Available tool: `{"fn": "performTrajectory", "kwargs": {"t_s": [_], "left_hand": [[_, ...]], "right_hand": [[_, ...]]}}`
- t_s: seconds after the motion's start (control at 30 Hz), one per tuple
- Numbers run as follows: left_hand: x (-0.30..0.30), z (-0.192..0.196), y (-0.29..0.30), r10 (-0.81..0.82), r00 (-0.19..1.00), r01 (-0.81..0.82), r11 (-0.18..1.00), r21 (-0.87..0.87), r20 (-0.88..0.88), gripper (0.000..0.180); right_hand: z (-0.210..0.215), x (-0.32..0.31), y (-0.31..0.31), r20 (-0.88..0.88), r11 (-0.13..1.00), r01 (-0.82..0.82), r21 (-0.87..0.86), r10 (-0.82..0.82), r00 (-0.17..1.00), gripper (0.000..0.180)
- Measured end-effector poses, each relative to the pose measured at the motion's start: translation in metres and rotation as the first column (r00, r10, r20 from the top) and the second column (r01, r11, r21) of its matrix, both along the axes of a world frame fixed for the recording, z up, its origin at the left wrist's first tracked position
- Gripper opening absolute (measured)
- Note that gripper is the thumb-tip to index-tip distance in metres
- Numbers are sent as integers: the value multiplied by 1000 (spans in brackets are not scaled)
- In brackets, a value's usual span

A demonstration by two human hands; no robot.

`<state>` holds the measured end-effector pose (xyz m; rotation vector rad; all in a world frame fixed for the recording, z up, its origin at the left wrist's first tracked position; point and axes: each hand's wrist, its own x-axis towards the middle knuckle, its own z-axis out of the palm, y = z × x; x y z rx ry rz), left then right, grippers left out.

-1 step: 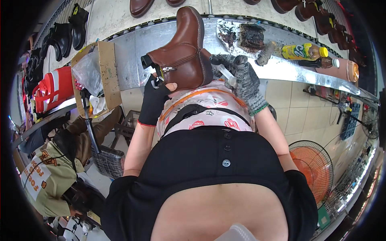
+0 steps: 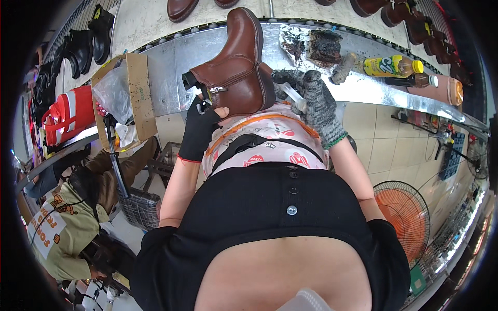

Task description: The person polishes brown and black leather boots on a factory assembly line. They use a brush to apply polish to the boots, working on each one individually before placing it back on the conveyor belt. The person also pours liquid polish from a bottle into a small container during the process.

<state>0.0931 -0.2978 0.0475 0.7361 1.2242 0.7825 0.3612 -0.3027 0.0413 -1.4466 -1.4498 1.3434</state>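
Observation:
A brown leather ankle boot (image 2: 228,78) with a side zip and a dark sole lies on its side, toe pointing away from me, at the bench's near edge. My left hand (image 2: 202,127), in a black fingerless glove, grips the boot's top opening, thumb on the leather. A grey knitted glove covers my right hand (image 2: 319,106), which is closed around a slim tool with a pale translucent handle (image 2: 294,94) beside the boot's heel. The tool's working end is hidden, so its kind is unclear.
The metal bench (image 2: 168,78) carries a blackened pad (image 2: 325,47), a yellow-capped bottle (image 2: 389,67) and an open cardboard box (image 2: 141,96). More boots stand on the conveyor (image 2: 301,11) beyond. An orange fan (image 2: 402,217) is at right; another person (image 2: 67,223) is at lower left.
My right hand and the pale-handled tool have shifted very slightly. The boot and my left hand stay practically where they were.

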Motion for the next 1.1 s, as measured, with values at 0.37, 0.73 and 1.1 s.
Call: {"fn": "performTrajectory", "kwargs": {"t_s": [0.37,0.73,1.1], "left_hand": [[10,9,-5,18,999,-15,997,-74,36,56],[15,7,-3,-1,1000,1,999,-43,4,56],[27,16,1,-29,998,28,999,20,49,57]], "right_hand": [[3,17,-3,17,991,-132,-28,133,991,86],[18,18,-7,47,998,-51,-35,52,998,49],[24,27,-18,98,994,-105,43,100,990,45]]}}
